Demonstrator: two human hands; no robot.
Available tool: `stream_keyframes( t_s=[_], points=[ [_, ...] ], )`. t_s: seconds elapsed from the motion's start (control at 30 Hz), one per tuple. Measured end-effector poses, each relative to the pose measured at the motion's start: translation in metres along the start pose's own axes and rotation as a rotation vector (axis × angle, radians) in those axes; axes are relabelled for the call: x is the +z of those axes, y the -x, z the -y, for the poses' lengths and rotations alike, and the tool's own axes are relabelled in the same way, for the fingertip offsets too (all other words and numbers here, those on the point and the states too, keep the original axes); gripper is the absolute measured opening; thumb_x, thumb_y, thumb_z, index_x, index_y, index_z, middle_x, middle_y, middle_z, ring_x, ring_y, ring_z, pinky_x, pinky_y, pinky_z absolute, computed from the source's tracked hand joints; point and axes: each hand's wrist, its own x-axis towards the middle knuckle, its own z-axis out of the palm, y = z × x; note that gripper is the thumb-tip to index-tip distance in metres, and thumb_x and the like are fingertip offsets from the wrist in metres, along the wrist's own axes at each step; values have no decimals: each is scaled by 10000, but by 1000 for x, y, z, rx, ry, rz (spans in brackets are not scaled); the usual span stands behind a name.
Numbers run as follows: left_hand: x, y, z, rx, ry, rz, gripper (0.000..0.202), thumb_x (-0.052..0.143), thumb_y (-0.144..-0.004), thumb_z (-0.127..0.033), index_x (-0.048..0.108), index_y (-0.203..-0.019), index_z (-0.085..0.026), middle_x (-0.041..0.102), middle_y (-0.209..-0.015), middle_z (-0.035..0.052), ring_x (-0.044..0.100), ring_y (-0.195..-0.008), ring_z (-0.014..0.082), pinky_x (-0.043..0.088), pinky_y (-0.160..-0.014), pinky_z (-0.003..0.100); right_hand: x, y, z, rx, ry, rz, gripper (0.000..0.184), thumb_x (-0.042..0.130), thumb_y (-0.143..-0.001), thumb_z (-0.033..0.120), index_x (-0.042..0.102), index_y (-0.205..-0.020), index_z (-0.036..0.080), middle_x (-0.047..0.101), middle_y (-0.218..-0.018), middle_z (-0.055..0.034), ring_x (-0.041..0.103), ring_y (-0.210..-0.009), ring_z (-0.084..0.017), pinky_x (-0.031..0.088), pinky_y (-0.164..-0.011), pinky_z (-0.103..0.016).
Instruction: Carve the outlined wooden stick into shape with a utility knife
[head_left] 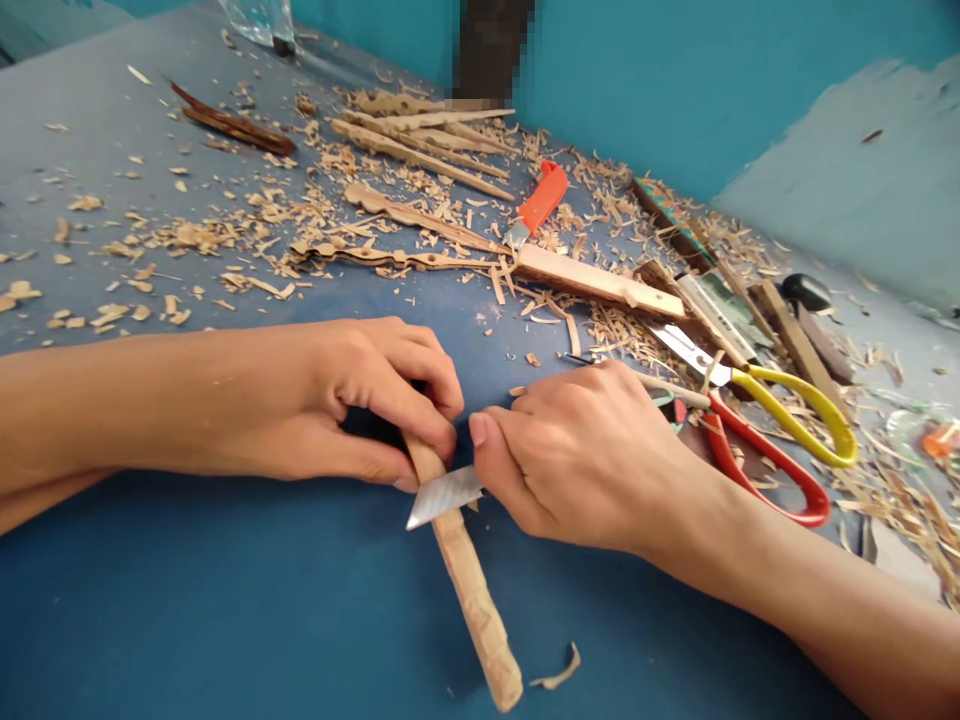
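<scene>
My left hand (390, 400) pinches the far end of a pale wooden stick (474, 600), which slants toward me across the blue tabletop. The stick's edges look notched and roughly carved. In my closed right hand (577, 450) is a utility knife (448, 497); only its blade shows, lying across the stick just below my left fingers. The knife's handle is hidden inside my fist. A single curled shaving (559, 668) lies beside the stick's near end.
Scissors (795, 415) with yellow and red handles lie right of my right hand. Behind are a red-handled cutter (544, 198), a thick wooden piece (600, 278) and several carved sticks (420, 150). Shavings cover much of the table (187, 560); a teal wall (637, 90) borders it.
</scene>
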Motion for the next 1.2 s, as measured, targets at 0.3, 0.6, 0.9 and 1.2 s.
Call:
stream_keyframes(
  t_s=[0.3, 0.6, 0.9, 1.2],
  points=[
    [-1, -2, -1, 40, -38, 2, 175, 709, -952, -236, 781, -998, -388, 742, -1094, -37, 643, -1074, 183, 494, -932, 197, -3, -10, -9, -171, -52, 33, 606, 339, -1053, 294, 563, -496, 217, 528, -468, -6, 164, -433, -154, 94, -527, -348],
    [0, -1, -4, 12, -46, 39, 223, 726, -954, -252, 779, -1058, -441, 729, -1105, -57, 621, -1140, 182, 461, -993, 196, -4, -9, -13, -256, -79, 109, 590, 314, -1045, 290, 606, -538, 215, 550, -489, -7, 248, -450, -151, 112, -541, -348],
    [0, 0, -7, -26, -37, 42, 158, 739, -944, -247, 778, -985, -396, 729, -1106, -38, 602, -1142, 189, 447, -1005, 243, -1, -8, -12, -87, -95, 48, 607, 342, -1066, 328, 585, -528, 192, 557, -494, -14, 146, -438, -133, 90, -549, -360],
    [0, -1, -12, -27, -19, 35, 117, 728, -953, -216, 774, -957, -324, 721, -1075, 10, 586, -1098, 197, 447, -989, 285, 2, 2, -5, -15, -72, 16, 572, 296, -1071, 351, 617, -616, 219, 604, -537, -23, 330, -438, -153, 81, -545, -357]
  ],
)
